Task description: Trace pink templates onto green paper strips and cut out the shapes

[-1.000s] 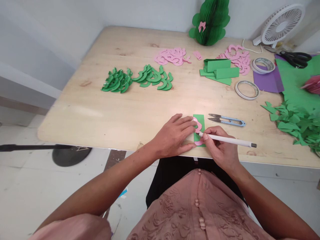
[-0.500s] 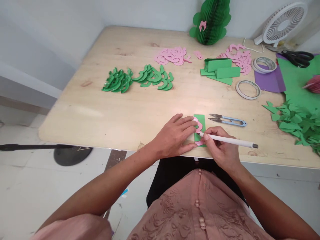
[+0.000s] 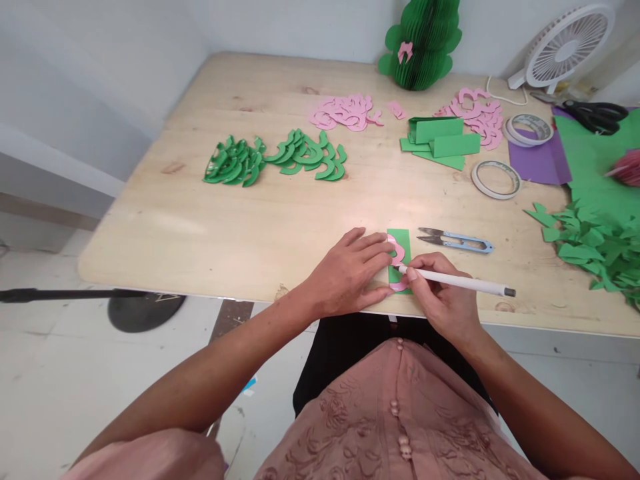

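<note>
Near the table's front edge lies a green paper strip (image 3: 399, 235), with a pink curved paper cutout (image 3: 399, 252) on top of it. My left hand (image 3: 350, 270) lies flat with its fingers spread, the fingertips pressing on the cutout and the strip's left side. My right hand (image 3: 445, 297) grips a white pen (image 3: 460, 280) with a dark end cap. The pen's tip touches the paper at the cutout's edge, close to my left fingertips. Just beyond my right hand, blue-handled thread snips (image 3: 457, 241) rest on the wood.
Green curved cutouts (image 3: 305, 155) and pink cutouts (image 3: 345, 111) lie farther back. Folded green strips (image 3: 440, 138), tape rolls (image 3: 497, 179), black scissors (image 3: 595, 115) and green scraps (image 3: 593, 247) are to the right. A green paper honeycomb piece (image 3: 423, 47) and a white fan (image 3: 567, 50) stand at the wall.
</note>
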{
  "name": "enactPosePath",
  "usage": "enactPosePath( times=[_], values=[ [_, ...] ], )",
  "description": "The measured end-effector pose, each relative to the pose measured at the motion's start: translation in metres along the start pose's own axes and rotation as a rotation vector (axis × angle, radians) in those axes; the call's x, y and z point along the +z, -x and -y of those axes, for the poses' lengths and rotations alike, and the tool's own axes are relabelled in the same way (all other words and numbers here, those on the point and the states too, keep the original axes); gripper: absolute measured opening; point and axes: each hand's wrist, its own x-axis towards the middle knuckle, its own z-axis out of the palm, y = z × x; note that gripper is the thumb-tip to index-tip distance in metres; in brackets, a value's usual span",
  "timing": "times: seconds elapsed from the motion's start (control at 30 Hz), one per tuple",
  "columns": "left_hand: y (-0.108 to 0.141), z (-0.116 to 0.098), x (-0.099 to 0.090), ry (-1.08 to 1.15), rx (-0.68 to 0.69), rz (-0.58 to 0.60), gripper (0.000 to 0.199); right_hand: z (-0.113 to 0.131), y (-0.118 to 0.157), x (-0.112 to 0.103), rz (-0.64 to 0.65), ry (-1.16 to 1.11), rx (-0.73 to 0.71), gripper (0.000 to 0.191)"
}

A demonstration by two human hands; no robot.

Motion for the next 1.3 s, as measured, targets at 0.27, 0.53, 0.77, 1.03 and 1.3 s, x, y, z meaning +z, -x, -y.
enactPosePath(
  times=[0.27,0.53,0.77,1.03,1.3],
  values=[
    [0.0009,0.0001,0.0006,0.003,0.003,-0.013,0.032,-0.0018,-0.0005,0.0005,-0.019,-0.065,0.022,0.012],
    [-0.0001,-0.0005,-0.0004,0.0,0.004,-0.009,0.032,0.001,-0.0036,-0.0001,-0.023,-0.022,-0.014,0.013],
    [0.0003,-0.0004,-0.0001,-0.005,0.0,0.002,0.033,0.0006,-0.0028,-0.0005,-0.01,-0.037,-0.02,0.013],
    [0.0006,-0.0008,0.0006,0.01,-0.013,0.008,0.035,0.0005,-0.0032,-0.0004,0.004,-0.008,-0.034,0.013],
    [0.0005,-0.0016,0.0004,0.01,-0.021,0.019,0.038,0.0049,-0.0029,-0.0019,0.003,0.002,-0.047,0.013]
  ],
)
